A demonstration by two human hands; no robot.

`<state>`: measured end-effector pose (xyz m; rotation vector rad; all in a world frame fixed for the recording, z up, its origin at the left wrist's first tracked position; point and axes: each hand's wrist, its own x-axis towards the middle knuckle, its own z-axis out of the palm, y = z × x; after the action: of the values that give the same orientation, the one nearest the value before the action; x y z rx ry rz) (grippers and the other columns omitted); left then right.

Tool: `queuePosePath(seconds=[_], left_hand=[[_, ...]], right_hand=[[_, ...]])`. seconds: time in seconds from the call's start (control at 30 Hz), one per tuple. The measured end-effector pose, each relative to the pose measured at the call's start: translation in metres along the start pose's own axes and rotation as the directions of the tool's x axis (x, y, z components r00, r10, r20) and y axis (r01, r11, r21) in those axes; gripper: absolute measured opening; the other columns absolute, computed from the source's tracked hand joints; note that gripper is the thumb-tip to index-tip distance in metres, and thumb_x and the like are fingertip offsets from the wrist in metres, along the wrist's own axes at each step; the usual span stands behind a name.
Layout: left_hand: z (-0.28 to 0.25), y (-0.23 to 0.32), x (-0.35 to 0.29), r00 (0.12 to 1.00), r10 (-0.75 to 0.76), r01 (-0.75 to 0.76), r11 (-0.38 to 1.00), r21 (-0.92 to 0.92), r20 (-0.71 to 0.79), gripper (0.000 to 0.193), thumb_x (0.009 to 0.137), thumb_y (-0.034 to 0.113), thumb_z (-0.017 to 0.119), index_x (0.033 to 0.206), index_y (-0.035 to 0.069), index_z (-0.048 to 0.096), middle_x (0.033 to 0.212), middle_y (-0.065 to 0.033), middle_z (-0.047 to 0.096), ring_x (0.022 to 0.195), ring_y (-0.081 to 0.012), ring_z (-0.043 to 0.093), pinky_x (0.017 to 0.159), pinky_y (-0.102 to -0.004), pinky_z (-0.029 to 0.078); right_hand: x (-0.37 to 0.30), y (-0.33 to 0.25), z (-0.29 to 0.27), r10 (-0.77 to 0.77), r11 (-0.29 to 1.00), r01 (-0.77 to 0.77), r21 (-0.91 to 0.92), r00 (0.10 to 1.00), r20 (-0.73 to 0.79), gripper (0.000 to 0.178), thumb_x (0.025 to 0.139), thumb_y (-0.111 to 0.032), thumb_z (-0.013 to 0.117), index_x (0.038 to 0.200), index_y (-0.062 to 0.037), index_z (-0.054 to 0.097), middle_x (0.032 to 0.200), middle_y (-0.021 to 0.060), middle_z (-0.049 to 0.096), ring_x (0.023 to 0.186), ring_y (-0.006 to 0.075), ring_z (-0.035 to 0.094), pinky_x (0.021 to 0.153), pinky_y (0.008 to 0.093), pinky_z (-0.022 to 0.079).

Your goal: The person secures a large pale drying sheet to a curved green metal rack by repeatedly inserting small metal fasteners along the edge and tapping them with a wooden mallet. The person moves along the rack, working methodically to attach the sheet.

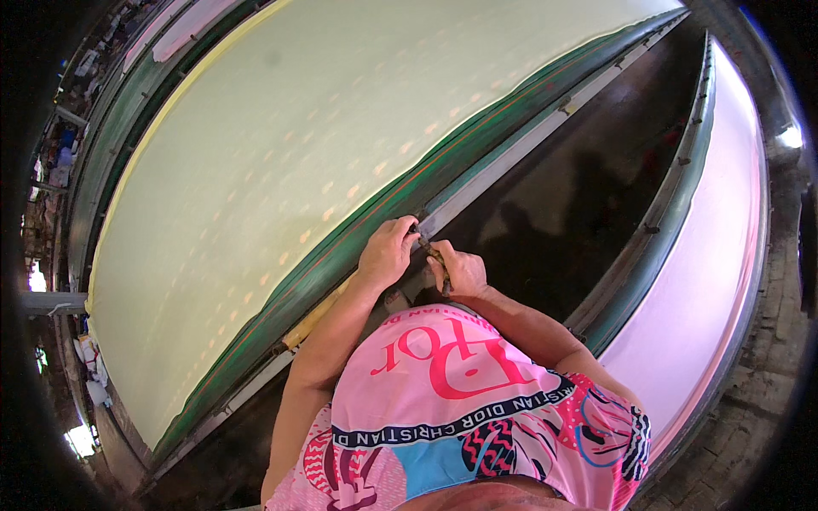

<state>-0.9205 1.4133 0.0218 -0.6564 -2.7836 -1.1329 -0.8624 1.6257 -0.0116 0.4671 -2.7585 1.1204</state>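
My left hand (388,254) is closed, its fingertips pinching a small black piece (413,228) at the edge of the long table. Close beside it, my right hand (464,271) is wrapped round a short, stained rod-like tool (446,287). The tool's upper end reaches toward the left fingertips; its exact kind is hard to make out. Both hands are over the pale metal rail (477,194) that runs along the table's side. Beyond them, a pale yellow-green cloth (298,128) with rows of faint spots lies flat on the green tabletop (503,111).
To the right, across a dark aisle floor (545,230), a second long table carries a pale lilac cloth (690,281). Small dark knobs stick out along its green side (652,228). Another table with pink cloth (192,30) stands at the far left.
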Motion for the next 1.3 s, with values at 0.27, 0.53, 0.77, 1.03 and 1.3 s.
queuePosePath(seconds=[0.27,0.53,0.77,1.03,1.3], left_hand=[[0.006,-0.001,0.002,0.999,0.010,-0.010,1.000,-0.004,-0.042,0.030,0.106,0.016,0.073,0.132,0.005,0.064,0.112,-0.0227,0.075,0.106,-0.0449,0.073,0.091,-0.0537,0.059],[-0.002,0.003,0.001,1.000,-0.004,0.004,1.000,0.007,-0.016,0.032,0.107,0.019,0.072,0.135,0.006,0.064,0.114,-0.0229,0.076,0.106,-0.0452,0.074,0.089,-0.0532,0.059],[-0.011,-0.007,-0.033,0.996,-0.062,0.076,0.961,0.267,-0.062,0.047,0.095,0.031,0.084,0.134,0.009,0.068,0.110,-0.0177,0.073,0.101,-0.0411,0.074,0.086,-0.0524,0.061],[-0.035,-0.024,-0.079,0.968,-0.248,0.210,0.869,0.449,0.027,0.030,0.085,0.031,0.088,0.102,0.010,0.075,0.105,-0.0126,0.071,0.099,-0.0365,0.074,0.084,-0.0497,0.062],[-0.039,-0.015,-0.073,0.971,-0.236,0.193,0.867,0.460,0.037,0.032,0.085,0.032,0.088,0.105,0.011,0.074,0.107,-0.0119,0.070,0.102,-0.0347,0.073,0.084,-0.0493,0.062]], right_hand=[[-0.005,0.015,0.020,0.153,0.892,-0.155,0.425,0.988,0.039,0.023,0.107,-0.017,0.071,0.124,-0.0059,0.062,0.085,0.0170,0.073,0.076,0.0391,0.076,0.067,0.0461,0.056],[0.001,0.013,0.002,0.102,0.920,-0.130,0.369,0.990,0.095,0.024,0.107,-0.018,0.073,0.125,-0.0056,0.063,0.093,0.0227,0.073,0.086,0.0446,0.074,0.071,0.0491,0.055],[-0.027,0.018,-0.027,0.287,0.830,-0.327,0.452,0.945,0.157,0.050,0.102,-0.010,0.080,0.150,-0.0075,0.064,0.106,0.0153,0.077,0.093,0.0268,0.075,0.083,0.0392,0.058],[0.037,-0.054,-0.121,-0.228,0.898,0.345,0.271,0.895,-0.383,0.001,0.100,0.000,0.071,0.099,0.0006,0.070,0.101,0.0163,0.069,0.090,0.0322,0.067,0.081,0.0414,0.056],[0.022,-0.029,-0.028,-0.215,0.936,0.184,0.299,0.974,0.073,0.011,0.103,-0.001,0.069,0.094,0.0026,0.065,0.084,0.0174,0.060,0.079,0.0354,0.061,0.070,0.0456,0.046]])
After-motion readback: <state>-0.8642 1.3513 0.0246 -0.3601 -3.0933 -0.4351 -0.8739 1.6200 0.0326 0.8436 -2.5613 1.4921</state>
